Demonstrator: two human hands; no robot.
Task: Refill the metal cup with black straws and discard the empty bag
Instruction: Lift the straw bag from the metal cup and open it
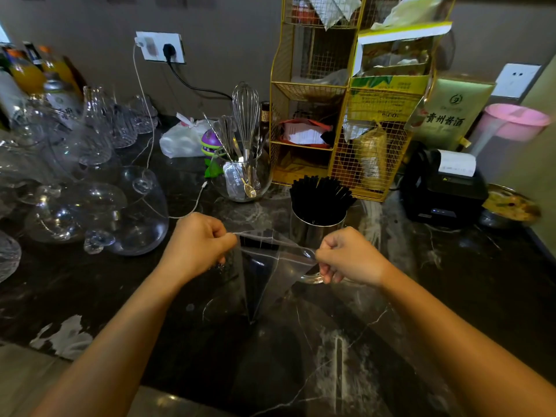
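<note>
Bag (272,266) status: one clear plastic bag, looks empty, stretched between my two hands above the dark marble counter (391,341). Left hand (198,242) pinches its left top corner, right hand (346,255) clenched on the right edge; bag hangs to a point below. One metal cup (313,228) stands on the counter just behind the bag, packed with one bundle of black straws (319,195), too many to count. One glass bowl (240,179) with one whisk (246,111) and some spoons sits further back left. One gold wire rack (346,115) behind the cup.
</note>
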